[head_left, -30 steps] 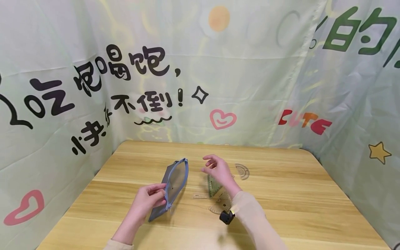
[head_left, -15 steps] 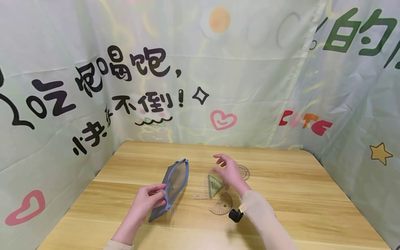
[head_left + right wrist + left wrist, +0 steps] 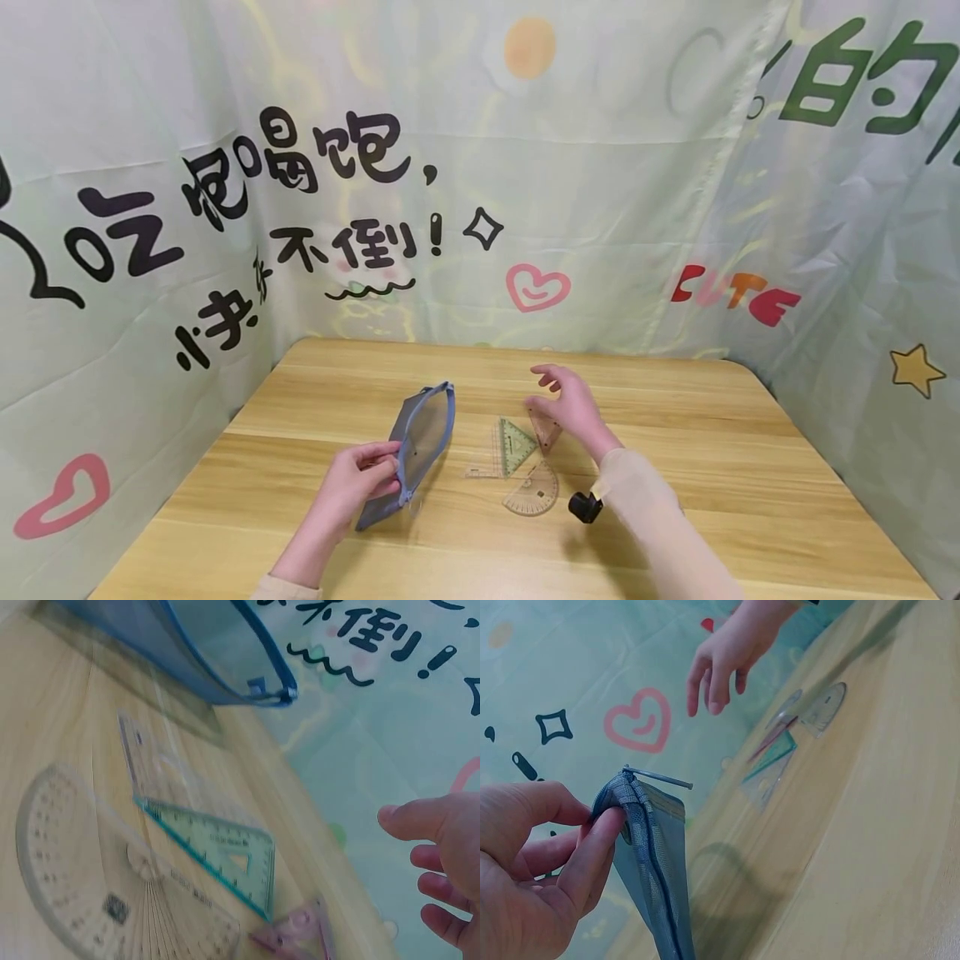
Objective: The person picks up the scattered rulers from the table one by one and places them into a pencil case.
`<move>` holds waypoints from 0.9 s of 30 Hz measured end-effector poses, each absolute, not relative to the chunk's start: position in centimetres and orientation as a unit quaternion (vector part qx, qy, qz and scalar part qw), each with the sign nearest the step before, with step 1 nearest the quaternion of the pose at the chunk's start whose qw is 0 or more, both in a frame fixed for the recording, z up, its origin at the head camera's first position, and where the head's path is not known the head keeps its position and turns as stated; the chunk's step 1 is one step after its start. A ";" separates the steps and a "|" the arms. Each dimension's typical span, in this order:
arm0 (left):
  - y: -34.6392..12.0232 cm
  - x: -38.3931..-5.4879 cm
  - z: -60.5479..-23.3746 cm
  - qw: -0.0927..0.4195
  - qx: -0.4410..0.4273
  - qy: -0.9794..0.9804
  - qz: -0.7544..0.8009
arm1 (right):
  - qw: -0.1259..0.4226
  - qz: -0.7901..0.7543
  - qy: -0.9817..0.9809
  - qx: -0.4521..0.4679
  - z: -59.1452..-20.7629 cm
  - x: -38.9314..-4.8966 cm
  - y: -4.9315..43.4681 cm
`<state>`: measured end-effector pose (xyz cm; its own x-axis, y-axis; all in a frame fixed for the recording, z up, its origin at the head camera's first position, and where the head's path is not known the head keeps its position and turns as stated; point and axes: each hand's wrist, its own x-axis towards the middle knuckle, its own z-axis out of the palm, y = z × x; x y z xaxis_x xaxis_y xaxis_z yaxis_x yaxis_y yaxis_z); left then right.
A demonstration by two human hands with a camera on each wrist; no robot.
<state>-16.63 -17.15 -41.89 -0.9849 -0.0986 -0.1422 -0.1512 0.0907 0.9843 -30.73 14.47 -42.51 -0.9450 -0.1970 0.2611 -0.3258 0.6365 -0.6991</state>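
Pinching the blue pouch (image 3: 426, 437) by its rim, the left hand (image 3: 358, 479) holds it gaping over the surface (image 3: 697, 467), left of a green set square (image 3: 513, 452); the right hand (image 3: 572, 406), free, fingers loosely bent, hovers by a pink set square (image 3: 544, 430).

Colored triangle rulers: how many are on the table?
2. In the head view, the green triangle lies above the clear protractor, and the pink triangle right of the green, partly behind the right hand. That hand may hide more.
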 end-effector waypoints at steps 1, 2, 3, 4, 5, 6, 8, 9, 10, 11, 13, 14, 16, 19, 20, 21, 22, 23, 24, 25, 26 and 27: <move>-17.2 -16.6 -41.9 0.021 -0.084 0.738 0.669 | 0.084 0.399 -0.901 0.147 -42.5 -30.8 14.6; -17.2 -16.6 -41.9 0.021 -0.083 0.738 0.669 | 0.088 0.396 -0.902 0.151 -42.6 -30.9 14.8; -17.2 -16.6 -41.9 0.022 -0.081 0.739 0.669 | 0.090 0.394 -0.902 0.153 -42.7 -31.0 15.0; -17.2 -16.6 -41.9 0.023 -0.079 0.739 0.669 | 0.092 0.391 -0.903 0.155 -42.8 -31.1 15.2; -17.2 -16.6 -41.9 0.024 -0.077 0.739 0.669 | 0.093 0.391 -0.902 0.156 -43.0 -31.1 15.4; -17.2 -16.6 -41.9 0.026 -0.076 0.740 0.668 | 0.094 0.389 -0.903 0.158 -43.2 -31.2 15.6; -17.1 -16.6 -42.1 0.025 -0.074 0.739 0.669 | 0.095 0.386 -0.904 0.158 -43.6 -31.4 16.0; -17.1 -16.6 -42.1 0.025 -0.074 0.739 0.669 | 0.098 0.384 -0.904 0.159 -43.8 -31.5 16.2; -17.1 -16.7 -42.2 0.026 -0.075 0.739 0.669 | 0.102 0.383 -0.904 0.160 -44.0 -31.6 16.4; -17.1 -16.6 -42.2 0.024 -0.073 0.739 0.669 | 0.104 0.380 -0.905 0.159 -44.2 -31.7 16.5; -17.1 -16.6 -42.3 0.025 -0.073 0.739 0.669 | 0.106 0.374 -0.908 0.154 -44.4 -31.9 16.9; -17.1 -16.6 -42.2 0.025 -0.075 0.739 0.669 | 0.108 0.372 -0.909 0.152 -44.5 -32.0 17.1; -17.1 -16.6 -42.1 0.027 -0.075 0.740 0.668 | 0.109 0.368 -0.912 0.144 -44.7 -32.2 17.5; -17.1 -16.6 -42.0 0.029 -0.075 0.741 0.667 | 0.114 0.358 -0.917 0.137 -44.8 -32.4 18.2; -17.1 -16.6 -42.0 0.030 -0.074 0.742 0.666 | 0.117 0.356 -0.917 0.135 -44.9 -32.5 18.4; -17.1 -16.6 -42.0 0.030 -0.074 0.742 0.666 | 0.119 0.353 -0.918 0.133 -45.0 -32.6 18.6; -17.1 -16.6 -42.0 0.031 -0.073 0.743 0.665 | 0.121 0.352 -0.919 0.131 -45.0 -32.7 18.8; -17.1 -16.6 -42.0 0.031 -0.071 0.743 0.665 | 0.124 0.349 -0.919 0.133 -45.2 -32.7 19.0; -17.1 -16.6 -42.0 0.031 -0.071 0.743 0.665 | 0.125 0.349 -0.919 0.131 -45.3 -32.8 19.2; -17.1 -16.6 -42.0 0.031 -0.070 0.743 0.665 | 0.126 0.349 -0.920 0.129 -45.4 -32.8 19.3; -17.1 -16.6 -42.1 0.031 -0.070 0.743 0.665 | 0.126 0.350 -0.920 0.126 -45.5 -32.8 19.4; -17.1 -16.5 -42.1 0.030 -0.070 0.743 0.665 | 0.126 0.350 -0.920 0.124 -45.6 -32.8 19.5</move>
